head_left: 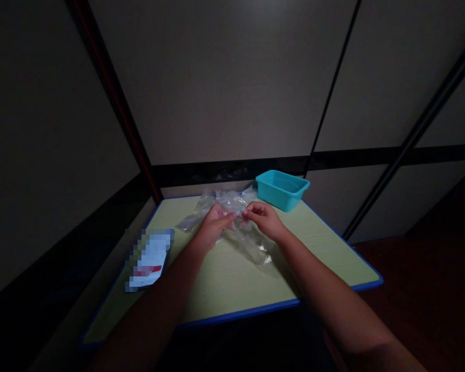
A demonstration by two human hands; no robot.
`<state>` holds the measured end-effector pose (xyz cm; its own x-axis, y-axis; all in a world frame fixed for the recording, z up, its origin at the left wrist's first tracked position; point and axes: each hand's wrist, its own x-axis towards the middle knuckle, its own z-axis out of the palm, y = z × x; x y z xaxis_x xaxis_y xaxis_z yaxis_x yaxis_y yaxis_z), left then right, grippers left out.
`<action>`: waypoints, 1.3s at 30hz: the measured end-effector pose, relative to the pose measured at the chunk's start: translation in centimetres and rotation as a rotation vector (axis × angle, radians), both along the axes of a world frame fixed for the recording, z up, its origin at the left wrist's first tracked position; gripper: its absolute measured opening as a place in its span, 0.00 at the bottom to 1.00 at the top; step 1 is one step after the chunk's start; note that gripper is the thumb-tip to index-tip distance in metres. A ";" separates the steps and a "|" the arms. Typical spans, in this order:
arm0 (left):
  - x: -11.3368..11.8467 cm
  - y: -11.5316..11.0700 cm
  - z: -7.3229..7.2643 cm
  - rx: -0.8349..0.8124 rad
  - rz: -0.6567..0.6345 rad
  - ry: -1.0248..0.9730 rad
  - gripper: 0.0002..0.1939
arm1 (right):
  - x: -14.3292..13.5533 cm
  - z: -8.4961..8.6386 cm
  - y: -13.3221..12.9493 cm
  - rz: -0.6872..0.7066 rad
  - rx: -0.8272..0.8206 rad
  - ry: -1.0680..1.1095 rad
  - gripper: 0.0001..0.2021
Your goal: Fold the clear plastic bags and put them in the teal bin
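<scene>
Crumpled clear plastic bags (251, 243) lie over the middle and back of the small table; whether it is one bag or more I cannot tell. My left hand (216, 222) is closed on the clear plastic, thumb pointing to the right. Close beside it, my right hand (261, 217) pinches the same plastic between thumb and fingertips. The fingertips of both hands nearly meet above the tabletop. What lies under the plastic and behind my fingers is hidden.
A turquoise plastic basket (281, 199) stands at the table's back right. At the left edge lies a phone-like device with a lit, blurred-out screen (155, 253). The pale table (217, 289) has a blue rim and stands against a panelled wall (225, 103).
</scene>
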<state>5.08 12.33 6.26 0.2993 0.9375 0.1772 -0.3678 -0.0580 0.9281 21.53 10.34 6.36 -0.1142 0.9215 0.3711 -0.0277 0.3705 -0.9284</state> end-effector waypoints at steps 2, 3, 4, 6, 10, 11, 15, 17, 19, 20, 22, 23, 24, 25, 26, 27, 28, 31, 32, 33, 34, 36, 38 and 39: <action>0.1 0.1 -0.4 0.009 0.003 0.028 0.19 | 0.0 0.3 -0.1 -0.045 0.012 0.054 0.19; 0.1 0.2 -0.5 -0.001 0.006 0.028 0.19 | 0.1 0.5 -0.1 -0.067 0.020 0.084 0.19; 0.1 0.2 -0.6 -0.016 0.010 0.024 0.20 | 0.2 0.6 -0.1 -0.086 0.029 0.114 0.19; -0.1 0.4 -0.6 -0.042 0.017 0.025 0.21 | 0.5 0.9 0.0 -0.126 0.048 0.163 0.20; -0.4 0.8 -0.6 -0.021 0.056 0.034 0.16 | 1.2 1.2 0.2 -0.244 0.070 0.170 0.22; -0.5 0.9 -0.5 -0.014 0.069 0.026 0.15 | 1.3 1.2 0.3 -0.269 0.078 0.160 0.23; -0.4 0.9 -0.4 -0.009 0.122 -0.025 0.18 | 1.2 1.0 0.3 -0.285 0.106 0.129 0.23; -0.3 0.5 -0.4 -0.036 0.092 -0.032 0.20 | 0.9 0.8 0.3 -0.279 0.111 0.127 0.23; 0.0 0.2 -0.6 -0.079 0.013 0.003 0.21 | 0.8 0.7 0.2 -0.287 0.115 0.127 0.23; 0.1 0.1 -0.7 -0.096 -0.030 0.032 0.22 | 0.7 0.6 0.3 -0.301 0.117 0.130 0.23; 0.2 0.1 -1.0 -0.082 -0.051 0.076 0.26 | 0.8 0.6 0.3 -0.350 0.121 0.143 0.24; 0.3 0.2 -1.2 -0.042 -0.036 0.092 0.29 | 1.0 0.7 0.4 -0.387 0.123 0.154 0.24; 0.2 0.4 -1.4 0.020 -0.015 0.102 0.32 | 1.1 0.7 0.5 -0.427 0.126 0.170 0.24; 0.2 0.5 -1.6 0.100 0.005 0.110 0.34 | 1.3 0.8 0.5 -0.465 0.128 0.191 0.24; 0.1 0.7 -1.7 0.187 0.019 0.122 0.36 | 1.5 0.9 0.6 -0.497 0.129 0.214 0.24; 0.0 0.7 -1.9 0.273 0.021 0.148 0.37 | 1.6 0.9 0.7 -0.519 0.128 0.239 0.24; -0.1 0.7 -2.0 0.353 0.018 0.190 0.38 | 1.7 1.0 0.7 -0.532 0.126 0.265 0.24; 0.0 0.5 -2.4 0.545 0.053 0.379 0.38 | 1.8 1.0 0.7 -0.529 0.105 0.321 0.23; 0.0 0.4 -2.5 0.590 0.066 0.434 0.36 | 1.7 1.0 0.7 -0.522 0.096 0.327 0.23; 0.1 0.4 -2.6 0.626 0.078 0.470 0.33 | 1.7 1.0 0.7 -0.515 0.087 0.327 0.23; 0.2 0.4 -2.7 0.650 0.094 0.486 0.31 | 1.5 1.0 0.7 -0.508 0.081 0.322 0.23; 0.3 0.5 -2.8 0.661 0.129 0.474 0.26 | 1.3 0.9 0.7 -0.490 0.074 0.306 0.23; 0.3 0.8 -2.8 0.637 0.150 0.436 0.23 | 1.1 0.8 0.7 -0.458 0.068 0.292 0.23; 0.3 0.9 -2.8 0.621 0.152 0.411 0.23 | 1.1 0.7 0.7 -0.439 0.064 0.288 0.23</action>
